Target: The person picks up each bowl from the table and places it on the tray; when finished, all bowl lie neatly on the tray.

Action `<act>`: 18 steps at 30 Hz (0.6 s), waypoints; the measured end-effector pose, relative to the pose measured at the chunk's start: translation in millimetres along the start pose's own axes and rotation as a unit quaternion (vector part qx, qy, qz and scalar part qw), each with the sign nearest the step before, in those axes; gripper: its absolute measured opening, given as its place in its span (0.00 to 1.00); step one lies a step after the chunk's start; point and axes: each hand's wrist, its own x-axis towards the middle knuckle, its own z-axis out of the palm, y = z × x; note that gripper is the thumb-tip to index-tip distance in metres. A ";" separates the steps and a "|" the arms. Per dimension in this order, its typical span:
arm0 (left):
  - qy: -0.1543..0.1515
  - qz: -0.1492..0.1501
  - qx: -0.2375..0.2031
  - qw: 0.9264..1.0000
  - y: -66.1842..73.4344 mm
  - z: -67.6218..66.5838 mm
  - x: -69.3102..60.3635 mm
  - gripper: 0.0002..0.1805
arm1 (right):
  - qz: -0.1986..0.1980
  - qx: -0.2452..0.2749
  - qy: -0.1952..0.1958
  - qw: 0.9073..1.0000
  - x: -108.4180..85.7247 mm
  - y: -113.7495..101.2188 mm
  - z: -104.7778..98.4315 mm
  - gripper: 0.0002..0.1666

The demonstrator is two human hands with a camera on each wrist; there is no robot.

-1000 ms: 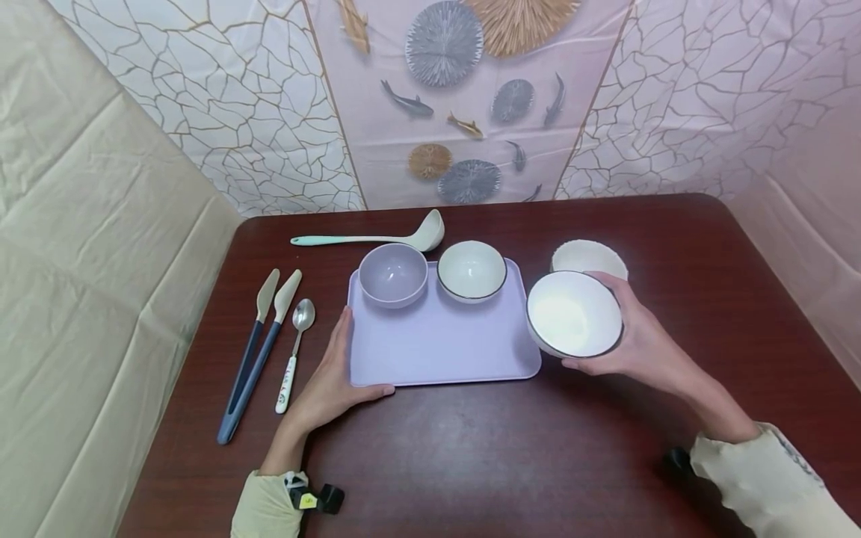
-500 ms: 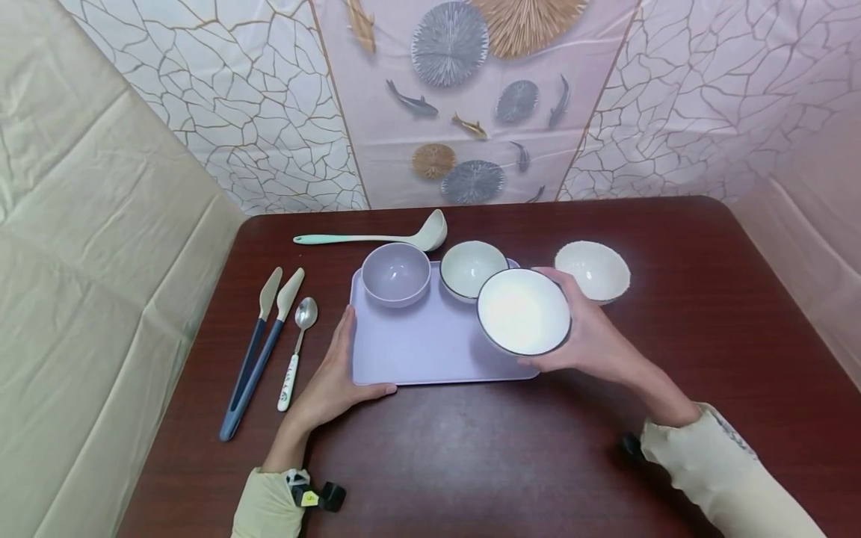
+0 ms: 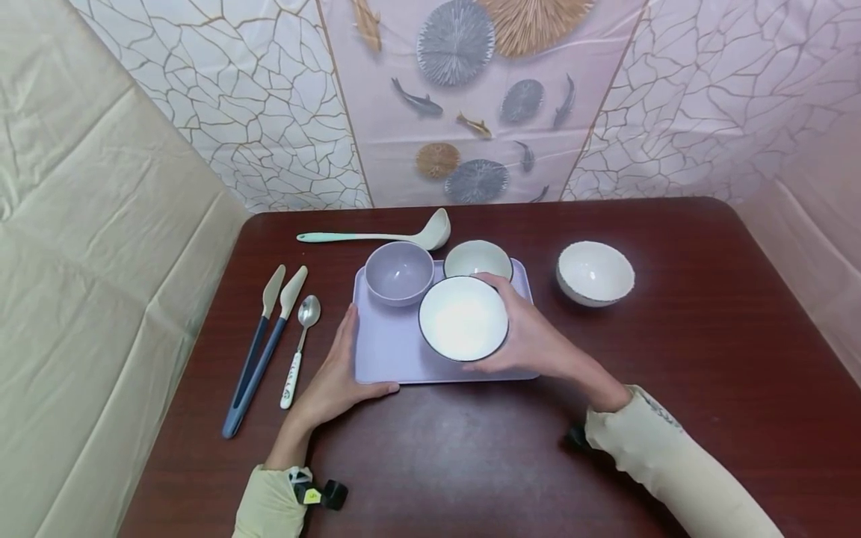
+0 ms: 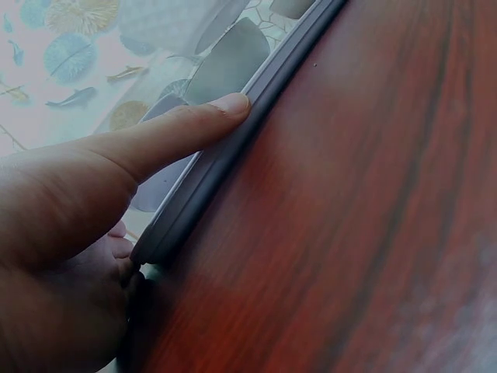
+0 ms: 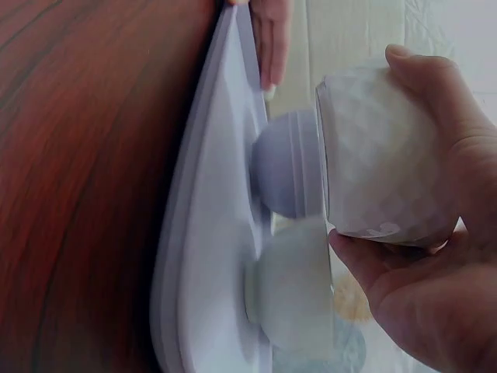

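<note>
My right grip [image 3: 531, 340] pinches the dark-rimmed white bowl [image 3: 463, 319] upright over the lilac tray [image 3: 385, 353]. My left grip [image 3: 332, 379] lies spread around the tray's near-left corner, presumably to steady it.

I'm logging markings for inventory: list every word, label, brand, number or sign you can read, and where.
No text can be read.
Spoon handle: marks too small to read.
Yellow label by the left sleeve: too small to read.
Right sleeve: dark marks, too blurred to read.
</note>
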 end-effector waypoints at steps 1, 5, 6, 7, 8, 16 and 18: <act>0.001 0.001 0.000 1.000 -0.3 0.0 0.0 0.76 | -0.001 0.006 -0.003 1.000 1.9 -4.1 3.2 0.71; 0.002 0.005 -0.002 1.000 -1.1 0.0 0.3 0.76 | -0.001 0.029 -0.016 0.999 7.7 -24.2 13.3 0.69; 0.002 0.006 -0.003 1.000 -1.3 0.1 0.4 0.76 | -0.003 0.036 -0.019 0.999 8.9 -27.9 15.5 0.69; 0.001 0.006 -0.004 1.000 -1.4 0.2 0.5 0.76 | -0.004 0.039 -0.022 0.999 9.9 -29.7 18.0 0.68; 0.001 0.005 -0.005 1.000 -1.4 0.3 0.6 0.76 | -0.005 0.041 -0.024 0.999 11.0 -28.4 21.1 0.68; 0.001 0.010 -0.012 1.000 -1.4 -0.2 0.4 0.77 | 0.005 0.032 -0.033 0.999 17.4 3.9 49.0 0.72; 0.001 0.012 -0.012 1.000 -1.4 -0.3 0.2 0.77 | 0.004 0.039 -0.034 0.999 18.2 6.2 54.8 0.71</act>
